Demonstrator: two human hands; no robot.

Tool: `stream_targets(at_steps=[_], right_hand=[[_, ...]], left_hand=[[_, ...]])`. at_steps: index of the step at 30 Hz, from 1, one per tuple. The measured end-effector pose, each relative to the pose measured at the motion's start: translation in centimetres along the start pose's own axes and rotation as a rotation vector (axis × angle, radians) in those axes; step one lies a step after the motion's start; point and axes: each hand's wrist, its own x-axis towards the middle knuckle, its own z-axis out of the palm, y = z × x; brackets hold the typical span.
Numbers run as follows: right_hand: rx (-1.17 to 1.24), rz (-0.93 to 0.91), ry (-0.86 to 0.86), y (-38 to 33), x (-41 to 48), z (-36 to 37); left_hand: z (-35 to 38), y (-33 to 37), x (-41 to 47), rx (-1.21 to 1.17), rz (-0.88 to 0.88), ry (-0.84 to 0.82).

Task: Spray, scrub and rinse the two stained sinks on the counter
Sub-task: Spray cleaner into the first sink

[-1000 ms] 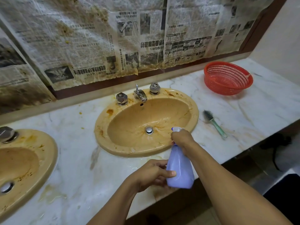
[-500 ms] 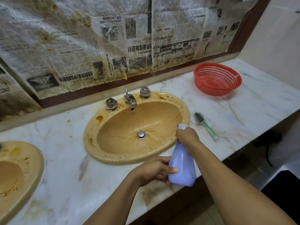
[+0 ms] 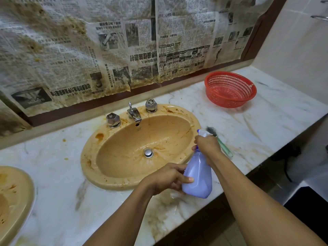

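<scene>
A tan oval sink [image 3: 124,182] streaked with brown stains sits in the marble counter, with two chrome knobs and a tap [image 3: 134,113] at its back. A second stained sink [image 3: 16,192] is cut off at the left edge. Over the near right rim of the middle sink I hold a lavender spray bottle [image 3: 198,176]. My right hand [image 3: 207,145] grips its neck below the white nozzle. My left hand [image 3: 168,178] holds the bottle's body from the left, thumb across its front.
A scrub brush with a green handle [image 3: 224,148] lies on the counter right of the sink, partly behind my right hand. A red plastic basket [image 3: 230,89] stands at the back right. Stained newspaper [image 3: 124,50] covers the wall. The counter's front edge [image 3: 248,173] runs close below the bottle.
The view has shifted right, so the left sink has slid further out of frame. Both hands keep their hold on the bottle, which has stayed at the sink's near right rim.
</scene>
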Motion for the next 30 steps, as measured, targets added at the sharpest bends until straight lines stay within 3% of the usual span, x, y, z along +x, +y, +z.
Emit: stream_targets(at_steps=[6, 12, 18, 25, 30], right_hand=[[0.07, -0.016, -0.254, -1.7, -2.1, 3.2], [-0.1, -0.055, -0.357, -1.9, -4.8, 8.9], [-0.232, -0.058, -0.572, -1.5, -7.2, 10.4], [-0.468, -0.1, -0.517, -0.7, -8.4, 10.1], [-0.417, -0.077, -0.753, -2.4, -8.4, 8.8]], left_hand=[[-1.1, -1.0, -2.7, -0.009, 0.024, 0.092], [-2.6, -3.2, -7.2, -0.104, 0.052, 0.253], [-0.9, -5.0, -10.1, -0.184, 0.038, 0.302], [1.7, -7.0, -10.1, -0.254, 0.073, 0.336], [-0.5, -8.0, -10.2, -0.073, 0.026, 0.346]])
